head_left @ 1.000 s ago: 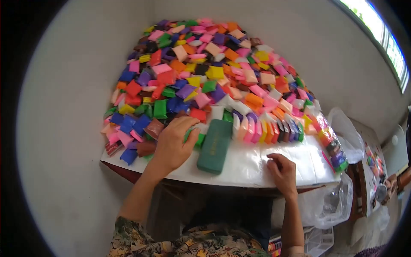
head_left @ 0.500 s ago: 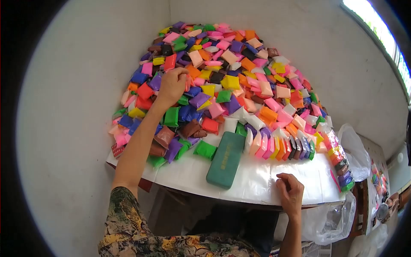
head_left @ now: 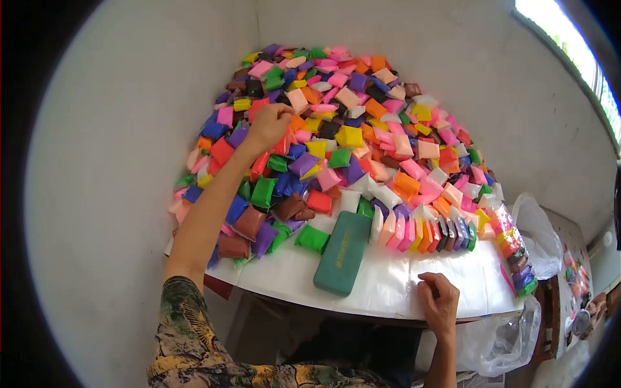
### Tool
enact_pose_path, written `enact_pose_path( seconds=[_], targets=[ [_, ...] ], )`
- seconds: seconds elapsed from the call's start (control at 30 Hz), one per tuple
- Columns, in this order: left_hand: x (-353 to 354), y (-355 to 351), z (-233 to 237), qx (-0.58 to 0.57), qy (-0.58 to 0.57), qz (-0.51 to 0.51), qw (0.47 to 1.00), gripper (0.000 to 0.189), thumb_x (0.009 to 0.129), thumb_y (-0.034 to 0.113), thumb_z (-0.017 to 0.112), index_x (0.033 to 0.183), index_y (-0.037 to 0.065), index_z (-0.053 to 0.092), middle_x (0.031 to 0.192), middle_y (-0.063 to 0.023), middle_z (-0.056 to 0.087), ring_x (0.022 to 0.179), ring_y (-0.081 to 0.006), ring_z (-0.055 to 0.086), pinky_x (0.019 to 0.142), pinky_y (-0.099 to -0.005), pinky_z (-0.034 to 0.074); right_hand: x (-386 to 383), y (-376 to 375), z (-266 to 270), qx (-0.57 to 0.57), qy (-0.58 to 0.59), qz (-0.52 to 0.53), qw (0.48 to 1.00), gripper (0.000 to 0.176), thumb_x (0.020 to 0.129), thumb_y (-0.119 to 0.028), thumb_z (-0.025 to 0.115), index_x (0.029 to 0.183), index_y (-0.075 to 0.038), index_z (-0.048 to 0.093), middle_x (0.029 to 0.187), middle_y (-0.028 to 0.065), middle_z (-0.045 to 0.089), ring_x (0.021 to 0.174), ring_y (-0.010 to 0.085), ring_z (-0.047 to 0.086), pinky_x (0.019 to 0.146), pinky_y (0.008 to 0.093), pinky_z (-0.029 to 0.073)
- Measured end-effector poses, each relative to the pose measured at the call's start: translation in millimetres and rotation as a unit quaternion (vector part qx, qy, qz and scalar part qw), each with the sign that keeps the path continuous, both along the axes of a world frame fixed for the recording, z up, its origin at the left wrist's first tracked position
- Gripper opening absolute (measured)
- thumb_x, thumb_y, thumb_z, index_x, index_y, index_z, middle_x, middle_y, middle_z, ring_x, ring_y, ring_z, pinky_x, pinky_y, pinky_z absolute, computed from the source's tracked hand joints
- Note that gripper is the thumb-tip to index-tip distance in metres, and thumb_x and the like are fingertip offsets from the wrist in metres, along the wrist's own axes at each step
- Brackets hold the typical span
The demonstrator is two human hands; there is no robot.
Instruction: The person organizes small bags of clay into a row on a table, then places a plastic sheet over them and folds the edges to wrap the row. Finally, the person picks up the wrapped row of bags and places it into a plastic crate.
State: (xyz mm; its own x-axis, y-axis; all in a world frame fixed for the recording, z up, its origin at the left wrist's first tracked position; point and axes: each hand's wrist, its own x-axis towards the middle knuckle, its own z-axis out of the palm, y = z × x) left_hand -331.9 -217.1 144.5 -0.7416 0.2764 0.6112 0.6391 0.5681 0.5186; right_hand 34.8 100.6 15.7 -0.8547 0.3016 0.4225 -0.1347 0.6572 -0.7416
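Note:
My left hand (head_left: 270,126) is over the left side of a big heap of small coloured packets (head_left: 349,137). Its fingers are curled down and closed among red packets; what they pinch, if anything, is hidden. A red packet (head_left: 283,143) lies just beneath the palm, and an orange packet (head_left: 297,123) is beside the fingertips. At the front edge of the white-covered table (head_left: 388,284), my right hand (head_left: 441,299) rests with fingers loosely bent, thumb and forefinger apart, holding nothing. Between the hands lies a green oblong case (head_left: 343,254).
A row of upright packets (head_left: 424,233) in mixed colours stands right of the case. A filled clear sleeve of packets (head_left: 514,249) lies at the right edge. Clear plastic bags (head_left: 538,236) hang beyond it. Walls (head_left: 129,161) border the table behind and left.
My left hand has shifted slightly farther up the heap, uncovering red packets below it. My right hand stays at the table edge. The whole view has tilted up a little.

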Motion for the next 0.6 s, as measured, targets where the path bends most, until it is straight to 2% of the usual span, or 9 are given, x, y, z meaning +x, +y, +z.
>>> enact_pose_path(
  seconds=[0.1,0.13,0.2,0.3,0.33,0.43,0.53,0.6],
  targets=[
    [-1.9,11.4,-11.4,-0.036,0.009,-0.031,0.999,0.025,0.092,0.013,0.057,0.105,-0.004,0.069,0.090,-0.0103,0.070,0.081,-0.0139,0.065,0.072,-0.0290,0.050,0.8,-0.7,1.6,-0.019,-0.005,0.003,1.000,0.012,0.085,0.001,0.066,0.097,0.003,0.067,0.081,0.0120,0.066,0.066,0.0189,0.063,0.064,0.0293,0.050],
    [10.9,20.3,-12.2,-0.052,0.021,-0.042,0.998,0.024,0.092,0.014,0.058,0.104,-0.004,0.069,0.089,-0.0107,0.069,0.081,-0.0140,0.065,0.071,-0.0293,0.050,0.5,-1.5,1.7,-0.019,0.001,0.003,1.000,0.011,0.086,0.002,0.065,0.097,0.003,0.067,0.079,0.0100,0.064,0.066,0.0160,0.060,0.063,0.0278,0.048],
    [34.3,41.3,-16.6,-0.089,-0.009,-0.106,0.990,0.025,0.090,0.018,0.060,0.100,-0.002,0.070,0.089,-0.0131,0.070,0.082,-0.0182,0.066,0.073,-0.0328,0.050,0.3,-2.2,1.2,-0.017,0.008,0.005,1.000,0.011,0.086,0.002,0.063,0.097,0.004,0.067,0.077,0.0062,0.062,0.064,0.0100,0.055,0.061,0.0246,0.045],
    [72.2,56.6,-31.9,-0.143,-0.004,-0.169,0.975,0.026,0.089,0.021,0.060,0.100,-0.001,0.070,0.090,-0.0158,0.070,0.084,-0.0257,0.067,0.075,-0.0367,0.051,-1.1,-1.3,-1.8,0.002,0.020,0.001,1.000,0.010,0.087,0.001,0.064,0.096,0.004,0.067,0.077,0.0059,0.062,0.064,0.0100,0.055,0.060,0.0246,0.044],
    [82.0,61.0,-32.9,-0.159,-0.002,-0.197,0.967,0.026,0.089,0.021,0.060,0.100,-0.001,0.070,0.091,-0.0165,0.070,0.084,-0.0281,0.068,0.075,-0.0378,0.051,-2.0,-1.4,-0.9,-0.002,0.008,0.006,1.000,0.010,0.086,0.001,0.065,0.096,0.003,0.068,0.077,0.0077,0.063,0.064,0.0129,0.058,0.061,0.0262,0.046],
    [98.1,80.5,-15.5,-0.260,-0.022,-0.196,0.945,0.027,0.088,0.021,0.059,0.102,0.000,0.070,0.095,-0.0187,0.070,0.087,-0.0334,0.067,0.077,-0.0404,0.051,-1.3,-1.3,0.8,-0.017,-0.016,-0.003,1.000,0.011,0.085,0.000,0.067,0.095,0.002,0.068,0.079,0.0115,0.065,0.065,0.0191,0.063,0.062,0.0295,0.049],
    [61.5,131.1,-2.0,-0.206,0.056,-0.209,0.954,0.028,0.089,0.023,0.057,0.102,0.002,0.070,0.096,-0.0203,0.070,0.089,-0.0356,0.067,0.078,-0.0429,0.052,-3.5,-6.1,1.1,-0.005,-0.024,-0.007,1.000,0.010,0.086,-0.001,0.066,0.095,0.001,0.069,0.079,0.0118,0.066,0.064,0.0199,0.063,0.061,0.0303,0.050],
    [21.7,171.0,4.1,-0.180,0.081,-0.140,0.970,0.028,0.088,0.022,0.055,0.102,0.003,0.071,0.102,-0.0213,0.070,0.092,-0.0365,0.067,0.079,-0.0469,0.052,-2.8,-5.4,3.6,0.022,-0.025,-0.015,0.999,0.010,0.086,-0.001,0.066,0.095,0.001,0.069,0.079,0.0119,0.066,0.063,0.0203,0.063,0.061,0.0308,0.050]
  ],
)
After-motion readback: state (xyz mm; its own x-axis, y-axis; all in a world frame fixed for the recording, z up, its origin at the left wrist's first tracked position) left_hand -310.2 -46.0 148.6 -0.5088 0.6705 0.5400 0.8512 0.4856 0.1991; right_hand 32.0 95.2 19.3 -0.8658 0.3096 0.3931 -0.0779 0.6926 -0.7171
